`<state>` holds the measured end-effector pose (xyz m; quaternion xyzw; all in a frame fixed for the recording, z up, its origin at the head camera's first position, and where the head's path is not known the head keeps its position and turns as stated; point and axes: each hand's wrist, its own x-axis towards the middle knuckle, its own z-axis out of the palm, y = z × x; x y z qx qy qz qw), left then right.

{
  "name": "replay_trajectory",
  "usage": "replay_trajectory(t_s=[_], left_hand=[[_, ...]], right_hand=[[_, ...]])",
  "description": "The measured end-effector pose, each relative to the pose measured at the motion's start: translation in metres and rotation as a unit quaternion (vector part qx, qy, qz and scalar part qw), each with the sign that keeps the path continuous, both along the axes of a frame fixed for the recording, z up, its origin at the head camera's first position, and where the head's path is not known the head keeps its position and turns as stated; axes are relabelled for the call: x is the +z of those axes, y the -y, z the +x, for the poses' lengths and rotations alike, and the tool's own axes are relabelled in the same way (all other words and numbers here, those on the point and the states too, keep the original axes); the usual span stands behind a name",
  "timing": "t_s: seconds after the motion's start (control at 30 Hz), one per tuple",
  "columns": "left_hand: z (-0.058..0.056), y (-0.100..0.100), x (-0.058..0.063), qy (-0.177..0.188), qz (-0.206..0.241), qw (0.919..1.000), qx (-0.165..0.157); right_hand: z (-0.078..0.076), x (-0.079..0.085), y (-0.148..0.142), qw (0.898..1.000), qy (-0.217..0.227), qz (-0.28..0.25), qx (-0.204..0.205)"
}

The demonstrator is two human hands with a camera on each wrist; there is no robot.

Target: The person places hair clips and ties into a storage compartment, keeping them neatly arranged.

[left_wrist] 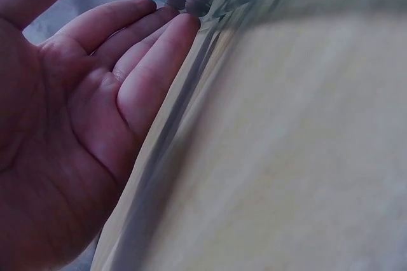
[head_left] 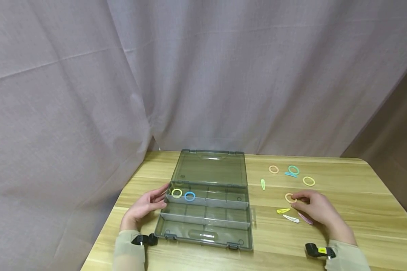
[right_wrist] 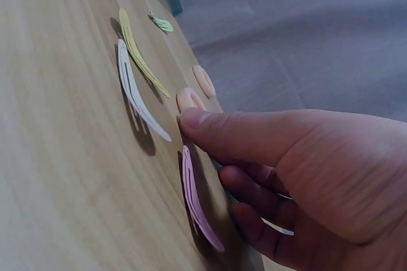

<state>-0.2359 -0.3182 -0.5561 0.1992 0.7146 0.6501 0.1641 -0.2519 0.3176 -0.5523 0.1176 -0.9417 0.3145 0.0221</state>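
Note:
My right hand [head_left: 317,207] pinches the edge of a peach ring-shaped hair tie [head_left: 286,199] between thumb and index finger, low over the table. In the right wrist view the thumb covers part of this hair tie [right_wrist: 186,100]. Near that hand lie a yellow snap hair clip [head_left: 283,211], a white one [head_left: 291,218] and a pink one [right_wrist: 198,202]. At the left, the straight fingers of my left hand [head_left: 144,206] touch the side of an open, see-through grey organizer box [head_left: 203,246]. A yellow hair tie [head_left: 177,197] and a blue one [head_left: 190,200] sit in its back row.
Farther back on the wooden table [head_left: 352,195] are another peach hair tie [head_left: 273,173], a green one [head_left: 293,166], a yellow one [head_left: 308,185], a blue clip [head_left: 291,174] and a green clip [head_left: 262,184]. The lid [head_left: 210,169] leans back, and a grey curtain [head_left: 203,82] hangs behind.

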Motion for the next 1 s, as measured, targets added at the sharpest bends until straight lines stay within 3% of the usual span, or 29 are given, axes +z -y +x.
replay_trajectory(t_s=[1.0], left_hand=[[0.0006, -0.0007, 0.0004, 0.002, 0.011, 0.9999, 0.004]], right_hand=[[0.0028, 0.0017, 0.0018, 1.000, 0.016, 0.018, -0.010]])
